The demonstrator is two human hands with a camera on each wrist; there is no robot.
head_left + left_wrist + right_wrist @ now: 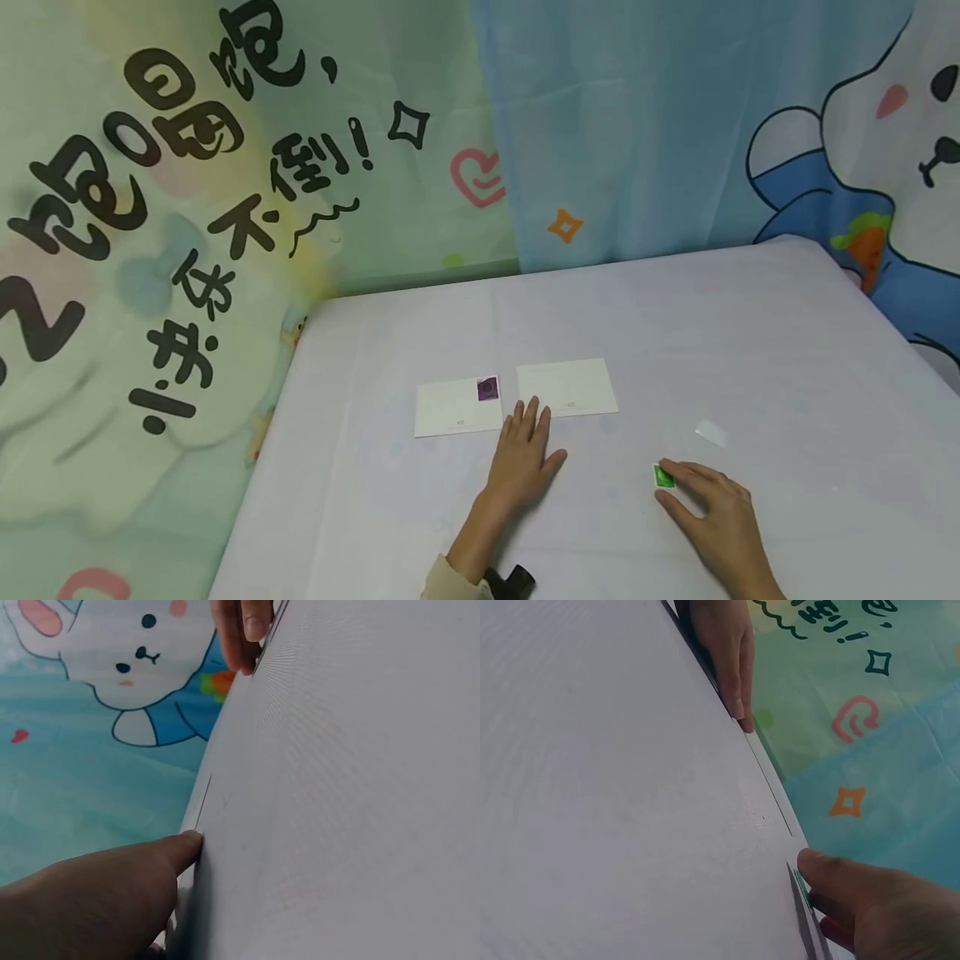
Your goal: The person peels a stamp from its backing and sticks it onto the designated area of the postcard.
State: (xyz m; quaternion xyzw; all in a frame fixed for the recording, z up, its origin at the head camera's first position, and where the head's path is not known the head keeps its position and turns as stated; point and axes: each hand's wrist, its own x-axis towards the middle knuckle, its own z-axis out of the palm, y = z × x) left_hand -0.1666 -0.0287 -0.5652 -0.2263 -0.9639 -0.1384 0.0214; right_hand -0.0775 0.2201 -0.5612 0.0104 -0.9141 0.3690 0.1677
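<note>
Printed green-and-blue fabric backdrop (637, 125) behind a white cloth-covered table (360, 517). Head view: left white rectangular paper card (446, 412) bears a square purple stamp (487, 388); right white rectangular paper card (573, 387) shows none: judged one finished, one outstanding. Left hand (522, 467) flat, fingers straight, slightly apart, at the latter's near-left corner. Right hand (712, 508) pinches a small square green stamp (663, 477), well apart from both cards. Left wrist view: left thumb extended. Right wrist view: green edge visible beside right thumb.

You pinch a small green, white-edged stamp (663, 477) in the frame's lower right. Near the centre, your white card (567, 386) lies flat, just right of another card (446, 410) bearing a purple stamp (487, 388) at its upper right.
</note>
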